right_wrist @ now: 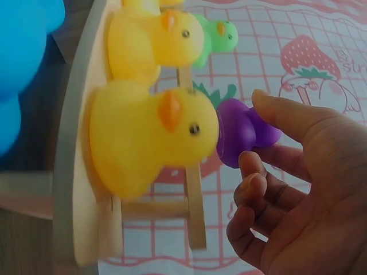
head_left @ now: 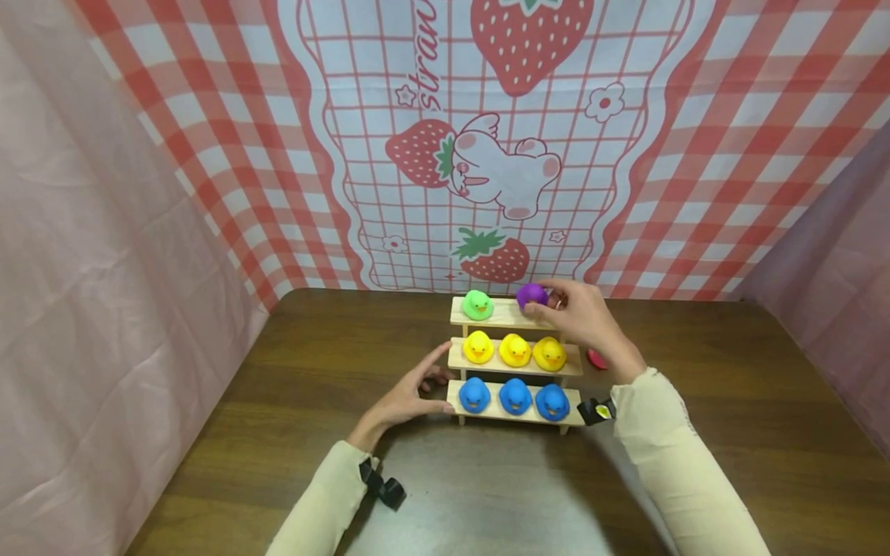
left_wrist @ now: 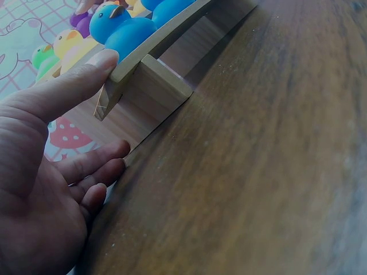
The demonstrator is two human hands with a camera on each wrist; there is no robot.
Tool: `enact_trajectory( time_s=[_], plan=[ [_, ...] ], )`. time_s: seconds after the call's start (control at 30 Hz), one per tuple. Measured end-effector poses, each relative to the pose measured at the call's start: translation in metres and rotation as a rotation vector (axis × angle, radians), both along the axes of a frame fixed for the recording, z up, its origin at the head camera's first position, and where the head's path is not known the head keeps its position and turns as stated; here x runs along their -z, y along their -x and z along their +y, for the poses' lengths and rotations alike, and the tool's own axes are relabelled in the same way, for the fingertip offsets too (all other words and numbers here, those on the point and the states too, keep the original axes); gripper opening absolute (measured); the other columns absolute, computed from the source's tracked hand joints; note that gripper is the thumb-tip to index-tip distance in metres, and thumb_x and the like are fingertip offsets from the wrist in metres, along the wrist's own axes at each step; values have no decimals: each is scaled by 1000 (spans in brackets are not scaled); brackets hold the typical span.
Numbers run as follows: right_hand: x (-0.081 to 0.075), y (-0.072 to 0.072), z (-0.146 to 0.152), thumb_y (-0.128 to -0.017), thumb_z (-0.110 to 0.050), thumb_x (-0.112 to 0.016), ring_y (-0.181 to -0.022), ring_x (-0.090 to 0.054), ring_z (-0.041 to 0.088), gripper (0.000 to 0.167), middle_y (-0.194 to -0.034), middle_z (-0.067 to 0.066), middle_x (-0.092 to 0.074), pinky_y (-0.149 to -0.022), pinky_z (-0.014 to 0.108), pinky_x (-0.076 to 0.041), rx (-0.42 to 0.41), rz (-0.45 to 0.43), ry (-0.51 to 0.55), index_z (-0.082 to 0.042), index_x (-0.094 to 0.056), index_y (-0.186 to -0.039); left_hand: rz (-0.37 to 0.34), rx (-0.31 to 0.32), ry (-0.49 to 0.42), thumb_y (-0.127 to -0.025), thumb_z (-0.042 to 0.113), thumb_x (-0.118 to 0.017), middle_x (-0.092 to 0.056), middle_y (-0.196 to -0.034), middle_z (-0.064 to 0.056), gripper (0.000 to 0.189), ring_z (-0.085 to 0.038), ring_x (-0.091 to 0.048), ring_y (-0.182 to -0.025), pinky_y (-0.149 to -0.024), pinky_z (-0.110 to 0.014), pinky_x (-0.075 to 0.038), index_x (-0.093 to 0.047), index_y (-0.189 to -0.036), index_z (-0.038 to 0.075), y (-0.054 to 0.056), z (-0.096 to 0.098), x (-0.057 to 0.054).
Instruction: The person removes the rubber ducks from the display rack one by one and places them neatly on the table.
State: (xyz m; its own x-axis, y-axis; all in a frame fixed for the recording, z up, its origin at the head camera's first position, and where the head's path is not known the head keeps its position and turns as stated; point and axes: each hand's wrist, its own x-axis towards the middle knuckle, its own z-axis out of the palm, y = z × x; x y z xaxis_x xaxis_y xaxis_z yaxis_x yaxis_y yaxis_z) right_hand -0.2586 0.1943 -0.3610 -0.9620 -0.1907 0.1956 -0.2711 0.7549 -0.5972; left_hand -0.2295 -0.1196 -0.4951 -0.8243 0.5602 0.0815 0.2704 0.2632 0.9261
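A three-tier wooden display stand holds rubber ducks. On the top tier are a green duck and, further right, a purple duck. My right hand pinches the purple duck between thumb and fingers, close over the tier. Three yellow ducks line the middle tier, and three blue ducks the bottom one. At the stand's left end is my left hand, its index finger reaching to the middle tier. In the left wrist view, the left thumb rests on the bottom tier's corner, beside a blue duck.
A pinkish-red object lies on the brown wooden table right of the stand, partly behind my right forearm. A checked strawberry-print cloth hangs behind the table. Pale curtains hang at the sides.
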Motion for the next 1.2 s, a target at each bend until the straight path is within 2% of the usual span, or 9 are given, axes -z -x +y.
enact_trajectory(
  time_s=[0.23, 0.7, 0.8, 0.97, 1.2],
  plan=[
    [-3, -6, 21, -92, -37, -72, -81, -55, 24, 58, -92, 13, -67, -67, 30, -44, 33, -3, -8, -4, -59, -137, 0, -3, 2, -82, 12, -80, -63, -129, -22, 101, -34, -55, -117, -93, -37, -39, -19, -161, 25, 0, 0, -1],
    [2, -15, 68, -90, -38, -73, -75, -55, 21, 53, -84, 11, -67, -66, 26, -43, 124, 128, -32, 0, -65, -127, -7, -4, 14, -82, 14, -80, -62, -130, -20, 101, -33, -55, -117, -93, -34, -39, -19, -161, 26, 2, 0, 2],
    [5, -15, 75, -90, -37, -74, -74, -55, 19, 51, -83, 11, -67, -65, 24, -42, 139, 147, -35, -1, -67, -124, -7, -3, 8, -82, 14, -80, -62, -130, -21, 101, -33, -55, -117, -93, -35, -39, -19, -161, 26, 2, 0, 2],
    [10, -19, 87, -90, -41, -73, -71, -51, 14, 54, -84, 11, -66, -60, 24, -41, 141, 126, -29, 0, -66, -124, -7, 0, -2, -82, 14, -80, -62, -130, -21, 101, -34, -55, -117, -93, -37, -38, -19, -161, 26, 1, 0, 0],
    [26, -21, 106, -90, -38, -73, -66, -46, 11, 46, -76, 7, -61, -61, 27, -36, 169, 135, -66, -1, -68, -116, -2, -2, -1, -82, 13, -80, -62, -129, -22, 102, -35, -55, -117, -92, -36, -38, -18, -162, 25, 0, 0, 0]
  ],
)
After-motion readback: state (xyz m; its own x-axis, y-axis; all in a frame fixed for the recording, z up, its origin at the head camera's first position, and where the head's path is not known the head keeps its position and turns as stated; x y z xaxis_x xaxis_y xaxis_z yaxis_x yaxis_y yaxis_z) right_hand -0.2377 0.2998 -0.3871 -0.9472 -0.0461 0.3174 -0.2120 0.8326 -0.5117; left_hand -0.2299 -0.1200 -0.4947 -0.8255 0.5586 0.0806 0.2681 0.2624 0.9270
